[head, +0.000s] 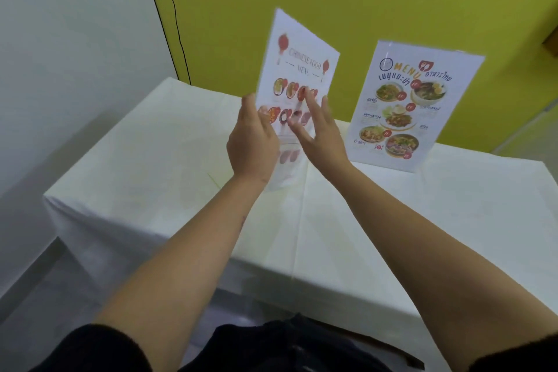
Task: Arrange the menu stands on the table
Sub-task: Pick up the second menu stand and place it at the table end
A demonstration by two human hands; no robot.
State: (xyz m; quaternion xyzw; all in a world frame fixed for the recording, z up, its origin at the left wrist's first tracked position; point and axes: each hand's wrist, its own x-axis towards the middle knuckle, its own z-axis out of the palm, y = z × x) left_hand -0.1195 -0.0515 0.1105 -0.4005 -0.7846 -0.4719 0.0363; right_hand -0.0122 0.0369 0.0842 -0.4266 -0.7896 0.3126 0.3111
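Left hand (252,137) grips the Chinese menu (297,75) above the worktop (151,160); right hand (321,133) open. Next: stand it left of the Thai menu (416,106).

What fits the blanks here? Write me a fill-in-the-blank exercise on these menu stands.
1. The left hand holds the ____ food menu stand.
2. The Thai menu stand stands on the table, to the ____ of the held one.
3. The right hand has its fingers ____.

Missing words: Chinese; right; spread

"CHINESE FOOD MENU" stand (297,69); "MENU" stand (413,109)
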